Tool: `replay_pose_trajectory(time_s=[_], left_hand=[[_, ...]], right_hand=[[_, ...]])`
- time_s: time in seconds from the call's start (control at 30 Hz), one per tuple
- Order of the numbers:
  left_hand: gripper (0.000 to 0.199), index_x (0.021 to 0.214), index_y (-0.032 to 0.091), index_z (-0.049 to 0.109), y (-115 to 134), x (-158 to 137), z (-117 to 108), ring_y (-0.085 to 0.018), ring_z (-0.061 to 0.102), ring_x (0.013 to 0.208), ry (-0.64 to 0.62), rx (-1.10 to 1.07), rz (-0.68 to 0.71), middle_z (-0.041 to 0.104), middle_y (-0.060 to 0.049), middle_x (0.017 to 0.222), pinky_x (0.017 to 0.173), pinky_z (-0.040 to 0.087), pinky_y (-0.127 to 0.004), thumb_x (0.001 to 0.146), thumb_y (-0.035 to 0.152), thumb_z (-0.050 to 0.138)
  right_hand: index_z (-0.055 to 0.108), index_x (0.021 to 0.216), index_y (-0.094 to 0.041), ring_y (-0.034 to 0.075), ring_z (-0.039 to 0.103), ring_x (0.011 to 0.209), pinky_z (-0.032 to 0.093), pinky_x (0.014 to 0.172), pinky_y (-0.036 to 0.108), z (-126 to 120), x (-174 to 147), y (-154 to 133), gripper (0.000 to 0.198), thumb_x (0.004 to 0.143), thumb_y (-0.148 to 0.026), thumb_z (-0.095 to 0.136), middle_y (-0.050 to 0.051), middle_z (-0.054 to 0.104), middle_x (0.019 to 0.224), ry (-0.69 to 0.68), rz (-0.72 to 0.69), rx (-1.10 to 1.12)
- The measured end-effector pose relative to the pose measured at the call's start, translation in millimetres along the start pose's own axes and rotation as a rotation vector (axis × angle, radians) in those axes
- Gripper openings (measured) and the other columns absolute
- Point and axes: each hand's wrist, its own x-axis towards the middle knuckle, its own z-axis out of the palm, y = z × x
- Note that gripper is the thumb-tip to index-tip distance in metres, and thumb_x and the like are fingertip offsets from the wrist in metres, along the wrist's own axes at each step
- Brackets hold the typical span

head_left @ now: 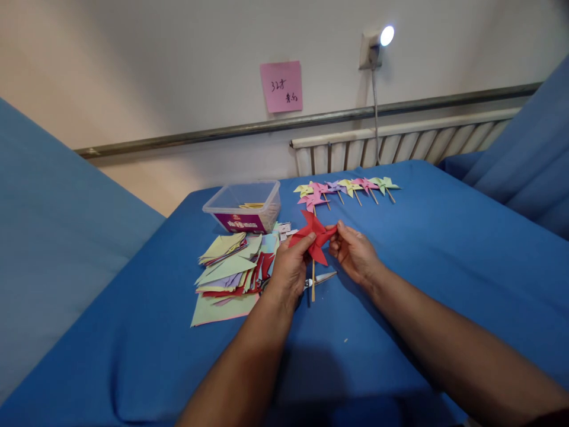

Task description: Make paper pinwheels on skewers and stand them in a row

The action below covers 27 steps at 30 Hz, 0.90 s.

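Note:
A red paper pinwheel [318,239] on a thin wooden stick [313,286] is between my hands above the table. My left hand [292,264] grips it, the thumb pressed near its centre. With thumb and fingertips, my right hand [354,250] pinches the tip of its right blade. Below the pinwheel lies a pair of scissors [326,277], blades pointing right, with its handles partly hidden by my left hand. Beside that hand is a stack of coloured paper pieces [231,267] in green, yellow, purple and red.
A clear plastic tub [242,204] with sticks inside stands behind the paper stack. Several finished pinwheels [336,187] lie at the back of the blue-covered table [155,356]. Behind it are a radiator [409,142], a rail and a plugged-in cable. Blue curtains flank both sides.

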Motion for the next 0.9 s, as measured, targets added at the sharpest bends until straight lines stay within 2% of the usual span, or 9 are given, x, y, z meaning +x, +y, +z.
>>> replay_pose_trajectory(time_s=[0.3, 0.53, 0.6, 0.7, 0.8, 0.9], left_hand=[[0.024, 0.08, 0.012, 0.069, -0.8, -0.2, 1.1, -0.013, 0.064, 0.067, 0.033, 0.006, -0.009, 0.071, -0.004, 0.074, 0.071, 0.049, -0.025, 0.06, 0.02, 0.079], [0.028, 0.081, 0.012, 0.068, -0.4, -1.5, 2.0, -0.013, 0.063, 0.066, 0.033, 0.022, -0.009, 0.071, -0.004, 0.074, 0.07, 0.049, -0.026, 0.058, 0.023, 0.08], [0.029, 0.081, 0.012, 0.068, -0.8, -1.3, 1.3, -0.013, 0.063, 0.065, 0.047, 0.04, -0.003, 0.07, -0.004, 0.074, 0.069, 0.049, -0.026, 0.057, 0.024, 0.081], [0.03, 0.08, 0.013, 0.068, -2.3, 0.3, -0.8, -0.013, 0.062, 0.062, 0.079, 0.093, 0.023, 0.07, -0.003, 0.073, 0.067, 0.049, -0.026, 0.056, 0.026, 0.082], [0.03, 0.08, 0.013, 0.069, -4.4, 2.4, -3.2, -0.013, 0.061, 0.061, 0.088, 0.169, 0.076, 0.069, -0.002, 0.071, 0.065, 0.048, -0.026, 0.057, 0.029, 0.081], [0.03, 0.079, 0.014, 0.07, -5.2, 3.5, -4.2, -0.012, 0.06, 0.061, 0.098, 0.244, 0.134, 0.069, -0.002, 0.071, 0.063, 0.046, -0.025, 0.057, 0.03, 0.081]], right_hand=[[0.064, 0.07, -0.017, 0.005, 0.041, 0.05, 0.035, 0.044, 0.016, -1.1, 0.4, -0.6, 0.027, 0.065, -0.039, 0.079, -0.004, 0.052, 0.059, 0.021, -0.054, -0.034], [0.065, 0.071, -0.017, 0.006, 0.04, 0.046, 0.033, 0.045, 0.02, -3.2, 2.1, 2.3, 0.03, 0.07, -0.046, 0.073, -0.004, 0.052, 0.056, 0.038, -0.11, -0.124], [0.068, 0.079, -0.018, 0.009, 0.048, 0.053, 0.038, 0.051, 0.022, -3.9, 1.5, 2.0, 0.032, 0.076, -0.05, 0.065, 0.0, 0.06, 0.065, 0.104, -0.198, -0.236], [0.071, 0.095, -0.022, 0.016, 0.06, 0.085, 0.046, 0.073, 0.028, -3.4, -2.3, -0.8, 0.029, 0.084, -0.045, 0.057, 0.005, 0.067, 0.095, 0.178, -0.456, -0.546], [0.07, 0.102, -0.025, 0.019, 0.056, 0.106, 0.041, 0.094, 0.035, -0.4, -8.0, -3.2, 0.025, 0.087, -0.037, 0.054, 0.005, 0.065, 0.108, 0.086, -0.688, -0.807], [0.071, 0.102, -0.027, 0.019, 0.058, 0.105, 0.042, 0.096, 0.036, 2.5, -12.1, -1.8, 0.023, 0.088, -0.032, 0.053, 0.005, 0.064, 0.107, -0.013, -0.751, -0.907]])
